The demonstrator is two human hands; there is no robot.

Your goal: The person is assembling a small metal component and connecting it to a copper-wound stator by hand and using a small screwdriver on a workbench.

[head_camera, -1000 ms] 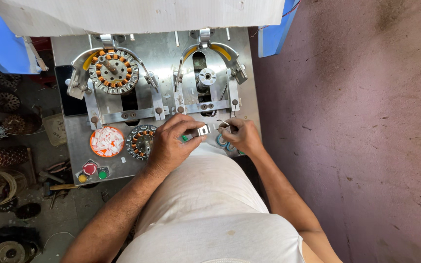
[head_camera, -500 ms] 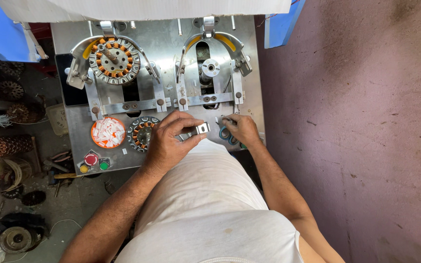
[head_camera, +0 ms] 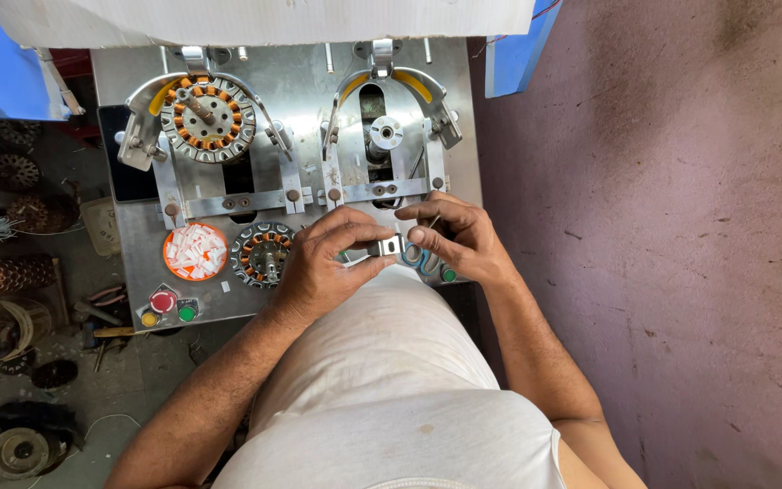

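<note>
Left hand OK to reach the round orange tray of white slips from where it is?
Probably yes: the left hand sits close to the orange tray, with only the small wound stator lying flat between them, low enough to pass over.

A round orange container [head_camera: 195,252] of small white paper slips stands on the metal bench, near left, beside a wound stator. No labels, signs or screens can be made out anywhere else.
</note>
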